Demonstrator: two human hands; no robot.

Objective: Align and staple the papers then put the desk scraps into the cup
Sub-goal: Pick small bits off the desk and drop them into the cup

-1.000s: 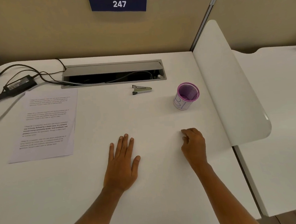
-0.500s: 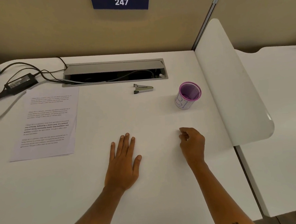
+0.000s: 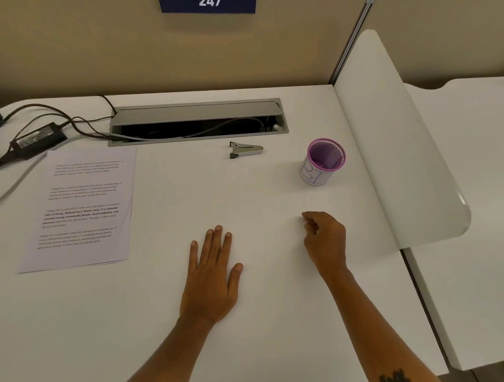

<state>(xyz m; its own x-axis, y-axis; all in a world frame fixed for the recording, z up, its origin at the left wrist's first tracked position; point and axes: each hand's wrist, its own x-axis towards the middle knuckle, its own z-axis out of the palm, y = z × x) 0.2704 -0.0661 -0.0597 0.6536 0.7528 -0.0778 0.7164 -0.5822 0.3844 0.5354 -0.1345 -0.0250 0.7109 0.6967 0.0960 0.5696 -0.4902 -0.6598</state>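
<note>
A stack of printed papers (image 3: 79, 209) lies flat at the left of the white desk (image 3: 270, 338). A small silver stapler (image 3: 246, 151) rests near the cable slot, well beyond both hands. A purple mesh cup (image 3: 323, 163) with a white label stands at the right, just beyond my right hand. My left hand (image 3: 213, 277) lies flat on the desk, palm down, holding nothing. My right hand (image 3: 325, 239) is curled, thumb and fingertips pinched together just above the desk; no scrap shows between them.
An open grey cable slot (image 3: 196, 121) runs along the back. A black power adapter (image 3: 38, 140) and cables lie at the back left. A white curved divider (image 3: 403, 156) borders the desk's right side, with another desk beyond it.
My right hand's fingers have drawn into a tighter pinch and lifted slightly off the desk. My left hand, the papers, the stapler and the cup stay where they were.
</note>
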